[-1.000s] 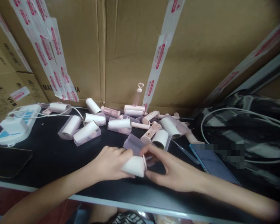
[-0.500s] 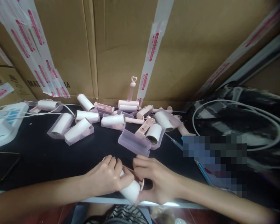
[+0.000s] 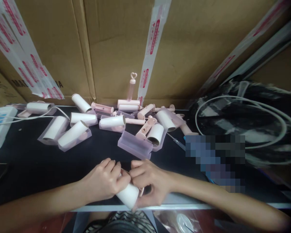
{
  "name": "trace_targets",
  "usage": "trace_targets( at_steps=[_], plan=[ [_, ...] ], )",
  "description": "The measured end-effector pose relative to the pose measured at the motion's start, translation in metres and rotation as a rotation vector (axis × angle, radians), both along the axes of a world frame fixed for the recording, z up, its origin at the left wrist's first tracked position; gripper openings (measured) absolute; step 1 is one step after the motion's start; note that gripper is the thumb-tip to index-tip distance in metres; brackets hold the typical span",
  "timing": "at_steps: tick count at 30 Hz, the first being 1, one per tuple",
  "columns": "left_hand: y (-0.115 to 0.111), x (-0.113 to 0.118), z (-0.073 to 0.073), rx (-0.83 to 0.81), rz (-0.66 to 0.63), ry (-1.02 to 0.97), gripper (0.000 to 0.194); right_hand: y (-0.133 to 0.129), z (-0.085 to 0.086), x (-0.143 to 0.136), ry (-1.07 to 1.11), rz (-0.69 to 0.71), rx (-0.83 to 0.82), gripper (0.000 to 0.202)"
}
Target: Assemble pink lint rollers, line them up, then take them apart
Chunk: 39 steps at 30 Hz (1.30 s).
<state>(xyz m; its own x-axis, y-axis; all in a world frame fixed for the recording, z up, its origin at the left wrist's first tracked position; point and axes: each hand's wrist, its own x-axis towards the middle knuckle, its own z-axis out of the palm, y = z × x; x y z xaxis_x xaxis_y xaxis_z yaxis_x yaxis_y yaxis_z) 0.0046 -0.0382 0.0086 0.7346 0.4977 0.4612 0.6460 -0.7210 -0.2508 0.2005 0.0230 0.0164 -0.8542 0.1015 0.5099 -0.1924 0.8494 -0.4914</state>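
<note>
Near the front edge of the table, my left hand [image 3: 108,178] is closed over the upper end of a white lint roll [image 3: 129,196]. The roll lies tilted, its lower end facing me. Against its right side is a pink plastic roller holder [image 3: 142,191], mostly hidden by my fingers. My right hand [image 3: 149,182] is closed around that holder, thumb below by the roll's lower end. Just beyond my hands lies a translucent purple cover [image 3: 135,146]. How far roll and holder fit together cannot be made out.
Several white rolls [image 3: 73,133] in purple covers and pink holders [image 3: 146,127] lie across the back of the black table [image 3: 87,161]. A pink tube with a heart-shaped top [image 3: 132,84] stands against the cardboard box [image 3: 116,42]. White cable [image 3: 240,97] loops over black plastic at right.
The view has shifted slightly, so most things sit further left. Both hands keep their hold on the roll and the pink holder, with little visible movement between them.
</note>
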Motion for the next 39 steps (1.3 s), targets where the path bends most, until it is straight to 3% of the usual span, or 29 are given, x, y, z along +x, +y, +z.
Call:
trace_targets(
  at_steps=[6, 10, 14, 16, 18, 20, 22, 26, 28, 31, 35, 39],
  plan=[
    [0.000, -0.001, -0.002, -0.035, 0.024, -0.023, 0.016, 0.004, -0.001, -0.004, -0.019, 0.008, 0.058, 0.056],
    [0.002, -0.002, -0.002, -0.074, 0.036, -0.030, 0.014, 0.005, 0.006, -0.003, -0.033, -0.014, 0.220, 0.054],
    [0.008, -0.005, 0.002, -0.172, 0.036, -0.042, 0.013, 0.005, 0.028, 0.012, -0.102, -0.205, 0.584, 0.043],
    [0.012, -0.006, 0.007, -0.279, 0.030, -0.133, 0.015, 0.005, 0.043, 0.024, -0.168, -0.324, 0.640, 0.052],
    [0.017, -0.006, 0.016, -0.501, 0.070, -0.329, 0.035, 0.005, 0.058, 0.035, -0.180, -0.464, 0.542, 0.057],
    [0.020, -0.005, 0.026, -0.779, 0.136, -0.600, 0.052, 0.003, 0.070, 0.042, -0.110, -0.593, 0.389, 0.044],
    [0.023, -0.003, 0.033, -1.036, 0.169, -0.858, 0.046, 0.002, 0.078, 0.043, -0.023, -0.656, 0.266, 0.030],
    [0.025, 0.001, 0.038, -1.376, 0.071, -1.288, 0.036, -0.002, 0.079, 0.030, -0.007, -0.617, 0.162, 0.029],
    [0.025, 0.002, 0.037, -1.443, 0.017, -1.453, 0.039, -0.003, 0.075, 0.024, -0.048, -0.600, 0.131, 0.033],
    [0.023, 0.002, 0.037, -1.464, -0.004, -1.548, 0.040, -0.005, 0.069, 0.020, -0.114, -0.597, 0.070, 0.039],
    [0.022, 0.002, 0.041, -1.417, -0.033, -1.542, 0.039, -0.008, 0.065, 0.018, -0.133, -0.587, 0.020, 0.046],
    [0.019, 0.009, 0.043, -1.359, 0.025, -1.485, 0.042, -0.010, 0.061, 0.005, -0.093, -0.569, -0.006, 0.067]
  ],
)
